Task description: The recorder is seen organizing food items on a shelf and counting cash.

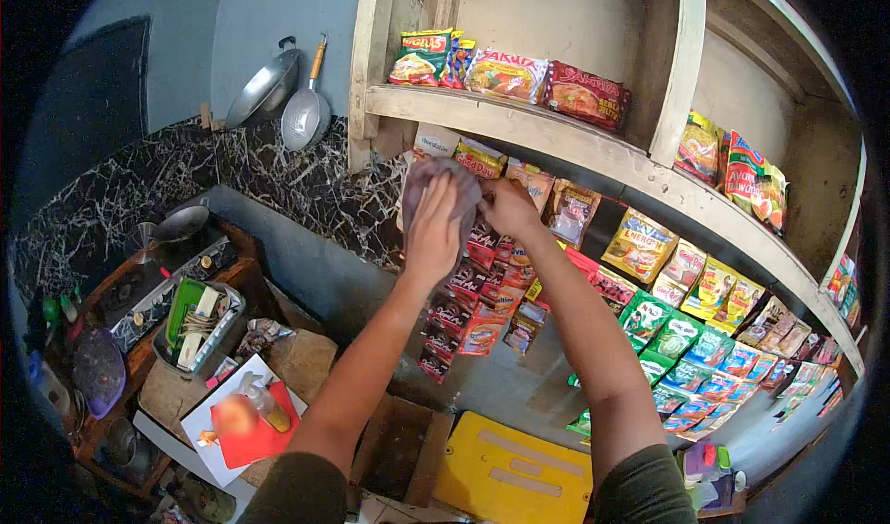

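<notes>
My left hand [437,228] lies with extended fingers over a grey-purple cloth [417,183], pressing it against the hanging sachets below the wooden shelf. Part of the sachets behind it is covered by the cloth. Just to the right, my right hand [513,206] has its fingers curled beside the cloth's edge, in front of a yellow-and-red drink sachet [480,158]. Its fingertips hide whatever they touch. Strips of dark-red sachets [455,308] and orange sachets [490,315] hang beneath my hands. A brown sachet [573,211] hangs right of my right hand.
Instant noodle packets [506,76] stand on the wooden shelf [500,110]. More sachet strips [674,336] hang at right. A wok [268,86] and a skimmer [306,117] hang on the wall. Lower left holds a plastic basket [233,322]; a yellow panel [514,465] is below.
</notes>
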### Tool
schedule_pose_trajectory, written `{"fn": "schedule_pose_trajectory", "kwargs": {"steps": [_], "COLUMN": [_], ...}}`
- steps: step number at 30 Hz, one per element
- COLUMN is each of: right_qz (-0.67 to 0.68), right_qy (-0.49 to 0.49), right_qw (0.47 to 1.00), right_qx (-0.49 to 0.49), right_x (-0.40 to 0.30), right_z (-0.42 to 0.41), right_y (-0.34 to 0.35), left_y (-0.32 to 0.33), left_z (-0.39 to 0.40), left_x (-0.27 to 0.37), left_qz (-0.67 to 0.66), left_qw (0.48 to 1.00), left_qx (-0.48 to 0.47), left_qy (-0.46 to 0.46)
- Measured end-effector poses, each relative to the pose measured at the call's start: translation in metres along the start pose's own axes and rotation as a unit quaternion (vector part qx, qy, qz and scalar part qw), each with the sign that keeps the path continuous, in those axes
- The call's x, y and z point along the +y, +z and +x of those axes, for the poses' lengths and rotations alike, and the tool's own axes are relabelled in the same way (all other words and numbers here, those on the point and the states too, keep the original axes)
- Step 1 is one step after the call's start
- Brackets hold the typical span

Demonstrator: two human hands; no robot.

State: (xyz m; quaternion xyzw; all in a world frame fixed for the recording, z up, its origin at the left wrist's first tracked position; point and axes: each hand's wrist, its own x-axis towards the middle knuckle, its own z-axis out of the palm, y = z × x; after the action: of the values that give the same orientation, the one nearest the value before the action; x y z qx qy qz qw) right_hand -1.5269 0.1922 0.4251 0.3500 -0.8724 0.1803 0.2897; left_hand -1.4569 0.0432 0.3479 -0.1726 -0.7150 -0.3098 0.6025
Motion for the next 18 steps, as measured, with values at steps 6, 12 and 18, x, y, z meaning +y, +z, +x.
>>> {"fn": "schedule_pose_trajectory", "kwargs": {"steps": [6,12,18], "right_qz": [0.066,0.084,0.076], "right_qy": [-0.037,-0.07,-0.093], "right_qw": [0.997,0.994,0.993], "right_qx": [-0.026,0.008,0.003], "right_x": [0.025,0.021,0.017], "right_z": [0.005,-0.001,0.0], "right_y": [0.003,0.014,0.009], "left_y": [0.047,0.052,0.065], "left_z": [-0.112,-0.076,-0.065], "left_x": [-0.057,-0.056,-0.068], "left_qz": [-0.022,0.04,0.063], "left_qw": [0.989,0.996,0.996], "left_qx": [-0.094,0.048,-0.062], "left_qy": [-0.111,-0.071,-0.022]}}
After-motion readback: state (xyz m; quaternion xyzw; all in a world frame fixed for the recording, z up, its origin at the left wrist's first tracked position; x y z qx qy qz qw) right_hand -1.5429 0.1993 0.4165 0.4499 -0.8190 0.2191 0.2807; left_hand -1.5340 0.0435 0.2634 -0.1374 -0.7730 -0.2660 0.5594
